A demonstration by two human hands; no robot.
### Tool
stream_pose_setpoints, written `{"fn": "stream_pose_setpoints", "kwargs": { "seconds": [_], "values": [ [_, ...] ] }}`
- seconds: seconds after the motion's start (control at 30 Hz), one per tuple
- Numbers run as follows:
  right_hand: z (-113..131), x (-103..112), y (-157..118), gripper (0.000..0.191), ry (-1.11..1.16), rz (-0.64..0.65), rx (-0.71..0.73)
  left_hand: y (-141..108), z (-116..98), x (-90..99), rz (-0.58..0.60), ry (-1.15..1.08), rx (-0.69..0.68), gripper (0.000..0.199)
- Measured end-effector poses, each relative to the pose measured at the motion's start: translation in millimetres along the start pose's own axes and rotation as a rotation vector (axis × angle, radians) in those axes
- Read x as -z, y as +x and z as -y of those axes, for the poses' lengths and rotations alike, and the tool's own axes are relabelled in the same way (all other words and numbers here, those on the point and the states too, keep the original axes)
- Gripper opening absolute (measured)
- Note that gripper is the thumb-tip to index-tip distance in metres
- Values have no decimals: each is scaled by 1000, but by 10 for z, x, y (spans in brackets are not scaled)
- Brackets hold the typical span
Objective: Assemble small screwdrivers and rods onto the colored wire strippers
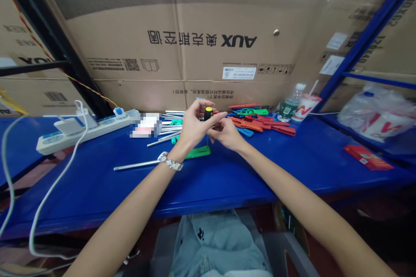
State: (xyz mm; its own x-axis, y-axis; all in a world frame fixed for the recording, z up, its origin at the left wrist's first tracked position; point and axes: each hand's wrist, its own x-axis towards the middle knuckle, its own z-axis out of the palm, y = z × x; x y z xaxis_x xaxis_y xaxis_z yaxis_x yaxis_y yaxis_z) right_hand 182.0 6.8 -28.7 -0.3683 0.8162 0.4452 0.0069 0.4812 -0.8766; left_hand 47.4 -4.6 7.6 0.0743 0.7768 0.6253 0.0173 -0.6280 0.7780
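My left hand (195,123) is closed around a screwdriver (208,113) with a black and yellow handle, which stands upright. Its thin shaft points down at a green plastic piece (200,152) lying on the blue table. Beside the shaft, the fingers of my right hand (226,133) are pinched together; what they hold, if anything, is hidden. A silver metal rod (136,165) lies to the left and runs behind my left wrist, where its end is covered.
Several metal rods (162,140) lie behind my left hand. Red, orange, green and blue plastic pieces (260,123) are heaped to the right, near a bottle (290,104) and a paper cup (305,108). A power strip (87,132) sits left; a red box (368,157) lies far right.
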Motion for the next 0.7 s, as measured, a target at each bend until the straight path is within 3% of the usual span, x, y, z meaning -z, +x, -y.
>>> {"fn": "stream_pose_setpoints", "kwargs": {
  "seconds": [0.07,0.17,0.27,0.37,0.57,0.7],
  "values": [
    [-62,-54,21,50,-35,-57,-13,-3,0,-48,-54,-18,-25,37],
    [-77,-97,8,49,-71,-112,-27,-20,-20,-36,41,-3,-28,29],
    [32,-48,-46,46,-50,12,-16,-39,-19,35,163,32,5,36],
    [159,44,-91,39,-56,185,-35,-57,11,76,209,39,29,45],
    [127,68,-59,37,-101,133,-41,-92,31,2,18,137,-49,46],
    [98,55,-58,38,-31,163,-95,-128,94,167,21,158,-72,38]
  ]
}}
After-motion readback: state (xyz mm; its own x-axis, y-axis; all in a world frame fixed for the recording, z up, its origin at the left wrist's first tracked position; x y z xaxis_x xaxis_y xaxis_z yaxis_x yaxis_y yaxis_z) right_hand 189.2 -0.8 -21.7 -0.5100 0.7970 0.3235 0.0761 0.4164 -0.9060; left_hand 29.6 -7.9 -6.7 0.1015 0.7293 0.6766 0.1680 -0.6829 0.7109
